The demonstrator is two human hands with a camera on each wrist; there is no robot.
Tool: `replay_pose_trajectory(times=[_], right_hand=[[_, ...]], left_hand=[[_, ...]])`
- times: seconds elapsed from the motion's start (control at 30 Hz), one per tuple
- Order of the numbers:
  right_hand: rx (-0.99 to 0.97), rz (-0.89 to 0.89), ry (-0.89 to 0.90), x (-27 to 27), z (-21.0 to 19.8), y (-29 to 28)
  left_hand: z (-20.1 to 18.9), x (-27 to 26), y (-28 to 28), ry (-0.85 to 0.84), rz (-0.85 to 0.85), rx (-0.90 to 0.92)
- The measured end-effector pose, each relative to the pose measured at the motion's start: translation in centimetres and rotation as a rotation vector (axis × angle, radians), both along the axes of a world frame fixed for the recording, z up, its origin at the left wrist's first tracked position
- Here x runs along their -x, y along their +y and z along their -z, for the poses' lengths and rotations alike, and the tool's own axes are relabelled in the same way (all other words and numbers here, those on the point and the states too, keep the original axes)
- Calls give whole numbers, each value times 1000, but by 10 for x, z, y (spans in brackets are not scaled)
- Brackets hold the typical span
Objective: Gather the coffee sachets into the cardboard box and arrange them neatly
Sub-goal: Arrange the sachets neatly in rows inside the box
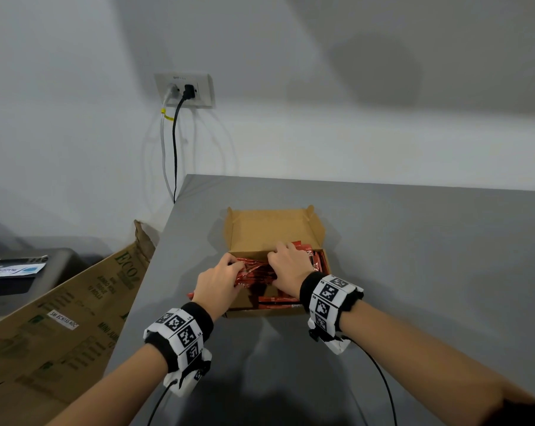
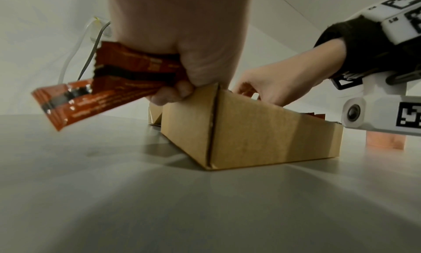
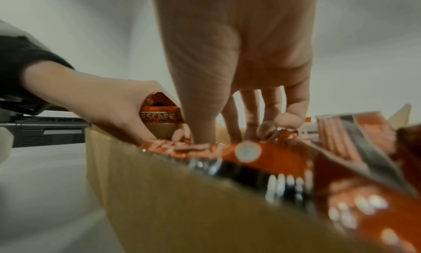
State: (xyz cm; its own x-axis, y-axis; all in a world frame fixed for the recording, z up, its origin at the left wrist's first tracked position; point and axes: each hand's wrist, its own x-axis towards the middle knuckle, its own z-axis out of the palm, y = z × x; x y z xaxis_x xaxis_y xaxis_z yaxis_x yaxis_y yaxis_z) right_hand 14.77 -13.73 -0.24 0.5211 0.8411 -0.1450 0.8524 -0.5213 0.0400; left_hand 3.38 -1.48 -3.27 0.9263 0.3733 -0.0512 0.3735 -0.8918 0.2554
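**Coffee sachets half-gathered in the box**

Coffee sachets [image 1: 261, 273], red, fill a cardboard box [image 1: 275, 224] that sits on a grey table [image 1: 413, 256], toward its left edge and well short of the far edge, where a pale wall carries a socket [image 1: 184, 90] with two cables hanging down.

The left hand [image 1: 215, 284] is curled tight round a bundle of sachets [image 2: 109, 80] at the box's near-left corner, their ends jutting out past the left wall. The right hand [image 1: 286, 269] reaches down into the box with fingers [image 3: 289, 116] bent, tips on the sachets; whether it grips any I cannot tell. Loose sachets lie beneath and between both hands. The lid stands open at the far side.

Left of the table a large printed carton [image 1: 63, 321] leans.
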Motion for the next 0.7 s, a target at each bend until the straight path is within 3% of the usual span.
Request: replay_pose_trajectory(times=[0.13, 0.7], right_hand=[[-13, 10, -51, -1, 4, -1], [-4, 104, 44, -9, 7, 3]], left_hand=[[-1, 0, -1, -2, -5, -13], [-2, -1, -8, 15, -25, -128]])
